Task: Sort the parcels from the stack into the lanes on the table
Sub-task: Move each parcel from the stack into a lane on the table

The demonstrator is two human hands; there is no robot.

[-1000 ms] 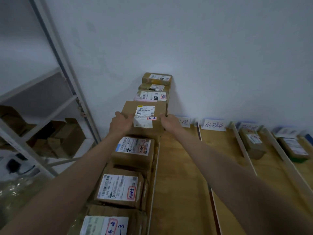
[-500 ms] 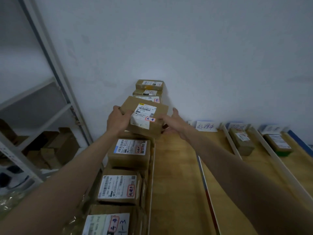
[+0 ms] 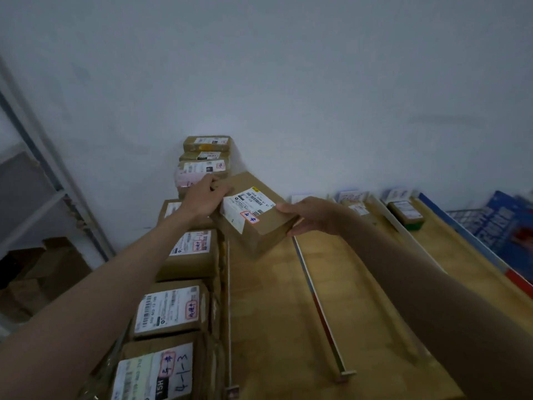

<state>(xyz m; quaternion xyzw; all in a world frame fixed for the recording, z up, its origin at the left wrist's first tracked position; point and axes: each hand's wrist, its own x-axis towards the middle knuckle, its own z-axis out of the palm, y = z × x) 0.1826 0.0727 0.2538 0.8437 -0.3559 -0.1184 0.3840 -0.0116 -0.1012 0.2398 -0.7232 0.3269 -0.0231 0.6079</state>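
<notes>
Both arms outstretched, left hand and right hand gripping.

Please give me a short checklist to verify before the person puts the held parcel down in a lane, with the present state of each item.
1. Both hands hold the parcel: ok. The left hand grips its far left corner, the right hand its right end.
2. Parcel is free of the stack: ok, it is lifted and tilted over the first lane.
3. First lane has room: ok, bare wood shows below the parcel.
4. Red-bordered sticker is readable: cannot tell, the writing is too small.
5. Sticker matches a lane sign: cannot tell, the signs are blurred.
6. Dividers lie straight: ok.
</notes>
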